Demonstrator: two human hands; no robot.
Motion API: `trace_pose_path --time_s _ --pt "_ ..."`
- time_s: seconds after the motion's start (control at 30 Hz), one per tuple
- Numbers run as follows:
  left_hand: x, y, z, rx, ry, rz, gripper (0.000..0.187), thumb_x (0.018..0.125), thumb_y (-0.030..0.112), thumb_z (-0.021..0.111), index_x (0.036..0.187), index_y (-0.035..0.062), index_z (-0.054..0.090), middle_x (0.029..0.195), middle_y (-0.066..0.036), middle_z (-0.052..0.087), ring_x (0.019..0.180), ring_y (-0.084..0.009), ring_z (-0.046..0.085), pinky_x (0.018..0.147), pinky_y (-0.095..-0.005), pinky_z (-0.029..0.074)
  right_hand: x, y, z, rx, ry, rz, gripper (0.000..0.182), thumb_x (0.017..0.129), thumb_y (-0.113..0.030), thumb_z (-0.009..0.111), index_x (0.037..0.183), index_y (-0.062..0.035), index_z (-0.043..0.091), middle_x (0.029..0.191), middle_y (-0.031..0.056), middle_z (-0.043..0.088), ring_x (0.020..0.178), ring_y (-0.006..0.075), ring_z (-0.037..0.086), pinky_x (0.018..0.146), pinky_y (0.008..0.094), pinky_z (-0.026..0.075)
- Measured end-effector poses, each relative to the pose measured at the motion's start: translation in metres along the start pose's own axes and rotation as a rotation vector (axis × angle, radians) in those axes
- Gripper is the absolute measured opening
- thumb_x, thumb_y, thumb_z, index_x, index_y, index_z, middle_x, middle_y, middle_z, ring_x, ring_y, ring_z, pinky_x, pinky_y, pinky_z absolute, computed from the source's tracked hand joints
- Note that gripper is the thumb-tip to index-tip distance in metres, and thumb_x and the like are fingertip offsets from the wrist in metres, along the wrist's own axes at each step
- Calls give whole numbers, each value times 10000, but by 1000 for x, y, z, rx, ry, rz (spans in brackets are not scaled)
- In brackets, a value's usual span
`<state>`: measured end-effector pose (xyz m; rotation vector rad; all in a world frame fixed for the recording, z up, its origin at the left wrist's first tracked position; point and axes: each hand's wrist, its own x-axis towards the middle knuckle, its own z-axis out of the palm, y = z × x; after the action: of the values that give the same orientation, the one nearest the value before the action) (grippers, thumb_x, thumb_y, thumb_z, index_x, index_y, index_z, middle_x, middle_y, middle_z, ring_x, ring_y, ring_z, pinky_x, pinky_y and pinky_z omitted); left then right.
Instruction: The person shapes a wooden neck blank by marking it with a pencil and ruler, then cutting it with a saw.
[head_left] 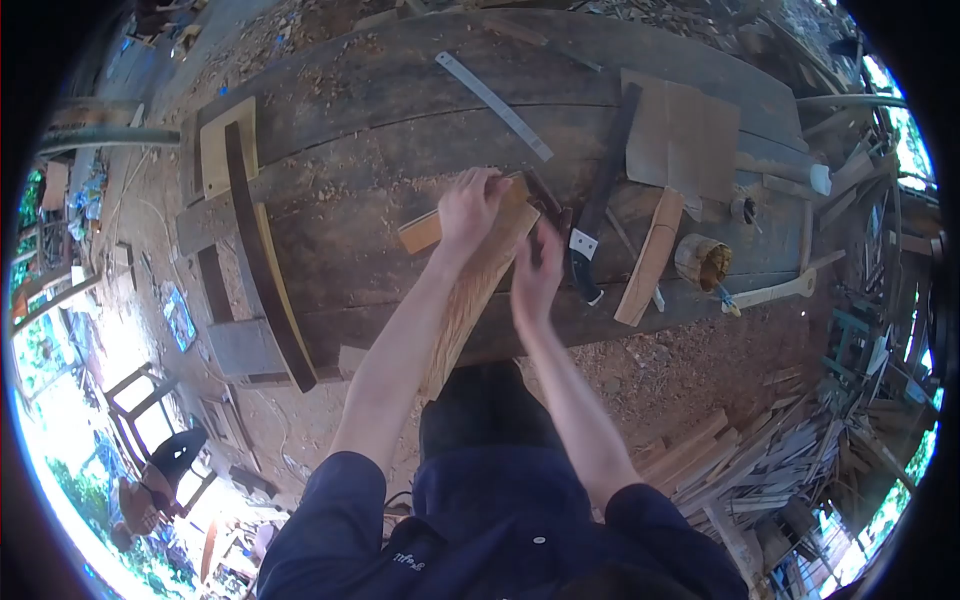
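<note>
A long wooden board (472, 300) with streaked grain slants from near my waist up to the workbench. My left hand (470, 212) is closed over its far end, fingers curled down. Under that hand an orange-brown wooden block (420, 233) lies crosswise; its middle is hidden. A dark narrow strip (543, 192) sits just beyond the board's tip. My right hand (540, 265) is beside the board's right edge, thumb and fingers apart. A handsaw (600, 190) with a black handle lies to the right, close to a curved wood piece (650, 258).
On the workbench (370, 170) are a metal ruler (492, 105), a cardboard sheet (682, 135) and a round container (702, 262) with a brush in it. A dark curved slat (262, 260) crosses the left end. Scrap wood (770, 470) is piled at lower right.
</note>
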<state>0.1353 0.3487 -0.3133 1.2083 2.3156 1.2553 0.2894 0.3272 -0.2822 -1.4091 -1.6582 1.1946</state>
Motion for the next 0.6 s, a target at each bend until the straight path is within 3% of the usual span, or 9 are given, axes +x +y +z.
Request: trace_pose_path --time_s 0.07,0.13,0.23,0.37,0.4,0.43,0.5,0.53,0.6 --pt "-6 -3 6 90 22 85 197 939 302 741 913 106 742 905 -33 716 939 -278 687 834 -453 510 60 27 4 -27 -66 -69 543 1003 -201 742 1468 18 568 1422 185 621 1298 280 596 1102 391 446" --pt "-11 -6 12 163 32 157 186 924 298 743 912 112 737 938 -24 697 1043 -248 634 942 -463 426 100 31 5 220 -288 220 568 995 -203 760 1494 -1 579 1374 130 679 1216 193 644 1050 332 483" --pt "-9 0 7 300 34 129 226 944 337 724 935 111 738 1044 -34 648 1083 -253 610 929 -460 427 126 39 0 210 -537 292 506 995 -191 764 1447 -6 635 1268 87 737 1139 134 664 1005 284 496" --pt "-10 -8 10 215 12 147 209 947 327 727 992 123 727 1096 -64 605 1132 -281 575 943 -477 416 126 44 6 241 -510 290 430 989 -175 771 1374 -1 691 1209 83 754 1122 135 672 999 275 495" --pt "-12 -8 6 178 26 130 302 915 318 773 1146 138 702 1167 -75 621 1187 -290 569 974 -474 404 125 45 9 237 -519 287 430 989 -175 771 1374 -1 691 1209 83 754 1122 135 672 999 275 495" --pt "-15 -1 -6 177 33 125 302 915 318 773 1146 138 702 1167 -75 621 1187 -290 569 974 -474 404 123 47 10 261 -484 283 413 979 -174 783 1343 3 705 1200 84 756 1109 138 678 998 275 496" --pt "-33 13 -34 292 302 43 523 880 356 834 1301 114 639 1251 -98 631 1251 -308 556 1061 -481 383 120 46 12 279 -450 279 396 969 -174 795 1313 7 719 1192 86 758 1096 141 684 997 276 496" --pt "-47 16 -45 291 304 40 523 880 356 834 1301 114 639 1251 -98 631 1251 -308 556 1061 -481 383 117 41 14 256 -381 272 387 963 -176 801 1291 14 725 1183 98 761 1084 148 694 997 282 502" --pt "-75 18 -68 365 412 -297 753 845 420 876 1429 54 573 1377 -146 614 1346 -343 520 1126 -489 371 110 38 17 235 -311 269 378 956 -178 808 1269 20 731 1174 111 764 1073 156 703 997 287 508"
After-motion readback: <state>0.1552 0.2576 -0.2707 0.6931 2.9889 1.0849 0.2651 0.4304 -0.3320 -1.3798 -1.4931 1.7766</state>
